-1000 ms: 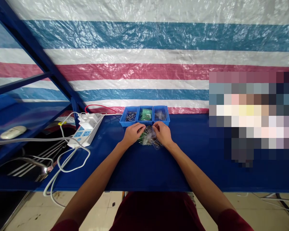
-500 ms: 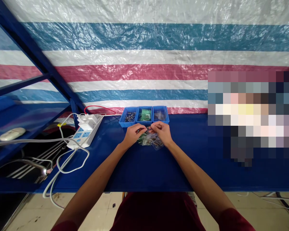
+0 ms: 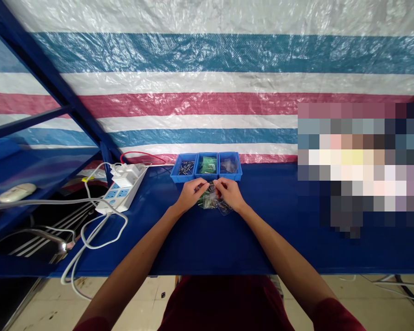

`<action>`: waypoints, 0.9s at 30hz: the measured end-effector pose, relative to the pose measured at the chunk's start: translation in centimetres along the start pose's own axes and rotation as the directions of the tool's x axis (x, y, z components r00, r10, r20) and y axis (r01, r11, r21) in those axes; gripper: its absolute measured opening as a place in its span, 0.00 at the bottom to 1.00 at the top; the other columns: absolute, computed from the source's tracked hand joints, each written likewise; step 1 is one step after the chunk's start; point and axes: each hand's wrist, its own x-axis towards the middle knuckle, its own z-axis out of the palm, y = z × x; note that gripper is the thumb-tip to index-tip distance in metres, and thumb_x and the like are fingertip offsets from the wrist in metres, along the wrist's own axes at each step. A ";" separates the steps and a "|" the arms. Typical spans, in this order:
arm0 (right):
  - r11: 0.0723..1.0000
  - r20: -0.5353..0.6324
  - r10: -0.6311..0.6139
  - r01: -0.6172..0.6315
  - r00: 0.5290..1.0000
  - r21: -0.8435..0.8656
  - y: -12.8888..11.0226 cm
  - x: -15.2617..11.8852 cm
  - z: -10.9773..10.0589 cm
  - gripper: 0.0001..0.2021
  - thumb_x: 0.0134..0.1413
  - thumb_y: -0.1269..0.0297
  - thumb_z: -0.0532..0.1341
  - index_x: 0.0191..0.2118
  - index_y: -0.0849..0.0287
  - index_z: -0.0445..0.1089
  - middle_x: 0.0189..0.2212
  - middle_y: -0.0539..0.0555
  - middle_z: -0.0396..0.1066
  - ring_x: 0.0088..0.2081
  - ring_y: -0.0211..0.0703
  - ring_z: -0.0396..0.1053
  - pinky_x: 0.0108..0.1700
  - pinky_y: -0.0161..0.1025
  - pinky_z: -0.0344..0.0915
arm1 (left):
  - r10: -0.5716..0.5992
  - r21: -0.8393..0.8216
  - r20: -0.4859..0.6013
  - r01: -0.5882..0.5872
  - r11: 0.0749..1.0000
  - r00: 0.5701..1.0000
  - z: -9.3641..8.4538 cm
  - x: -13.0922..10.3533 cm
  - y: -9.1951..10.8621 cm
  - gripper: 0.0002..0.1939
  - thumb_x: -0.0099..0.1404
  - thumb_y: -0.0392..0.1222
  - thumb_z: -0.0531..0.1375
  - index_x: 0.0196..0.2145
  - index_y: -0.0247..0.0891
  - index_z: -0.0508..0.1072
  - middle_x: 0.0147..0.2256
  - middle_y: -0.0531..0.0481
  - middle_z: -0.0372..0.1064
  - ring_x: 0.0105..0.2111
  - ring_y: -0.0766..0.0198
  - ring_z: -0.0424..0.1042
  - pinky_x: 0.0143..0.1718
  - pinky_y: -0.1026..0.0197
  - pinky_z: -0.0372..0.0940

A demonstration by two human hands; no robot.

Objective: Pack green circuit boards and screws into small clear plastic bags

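Observation:
My left hand (image 3: 189, 194) and my right hand (image 3: 230, 194) meet above the blue table, each with fingertips pinched. Whatever they hold between them is too small to make out. Just below lies a pile of small clear plastic bags (image 3: 211, 201), some with green and metal bits in them; my right hand partly covers it. Behind my hands stand three blue bins side by side. The left bin (image 3: 183, 179) holds loose metal pins or screws, the middle bin (image 3: 207, 176) green packets, and the right bin (image 3: 230, 176) clear bags.
At the left, a white power strip (image 3: 122, 193) carries plugged-in adapters, and its white cable (image 3: 84, 234) loops over the table edge. A white mouse (image 3: 17, 192) rests on the left shelf. Striped plastic sheeting (image 3: 200, 103) hangs behind the table. The right side is blurred out.
My right hand has shifted slightly left and down, covering more of the bags. My left hand has barely moved; both still pinch at the same spot.

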 end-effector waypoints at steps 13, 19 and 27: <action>0.978 -0.012 -0.144 0.140 0.990 -0.154 -0.1 -0.3 0.2 0.13 0.56 0.56 0.56 0.29 0.58 0.69 0.22 0.48 0.67 0.22 0.35 0.64 0.28 0.33 0.61 | -0.129 -0.176 -0.015 0.124 0.976 0.992 0.1 -0.2 0.1 0.22 0.66 0.52 0.52 0.20 0.36 0.63 0.15 0.56 0.57 0.17 0.71 0.58 0.22 0.67 0.57; 0.964 -0.031 -0.159 0.148 0.987 -0.223 -0.2 -0.4 0.0 0.15 0.58 0.56 0.55 0.25 0.59 0.67 0.17 0.46 0.63 0.21 0.35 0.62 0.28 0.32 0.59 | -0.139 -0.241 -0.065 0.119 0.963 0.988 0.3 0.0 0.0 0.15 0.60 0.51 0.59 0.26 0.35 0.72 0.21 0.53 0.66 0.18 0.71 0.61 0.21 0.66 0.59; 0.998 -0.016 -0.059 0.058 0.998 -0.039 0.3 -0.4 0.7 0.17 0.57 0.51 0.54 0.27 0.59 0.66 0.16 0.45 0.61 0.18 0.33 0.61 0.24 0.31 0.59 | -0.224 -0.345 -0.140 0.164 0.924 0.965 1.0 0.1 0.1 0.13 0.56 0.49 0.63 0.25 0.35 0.74 0.20 0.53 0.68 0.17 0.71 0.60 0.19 0.66 0.57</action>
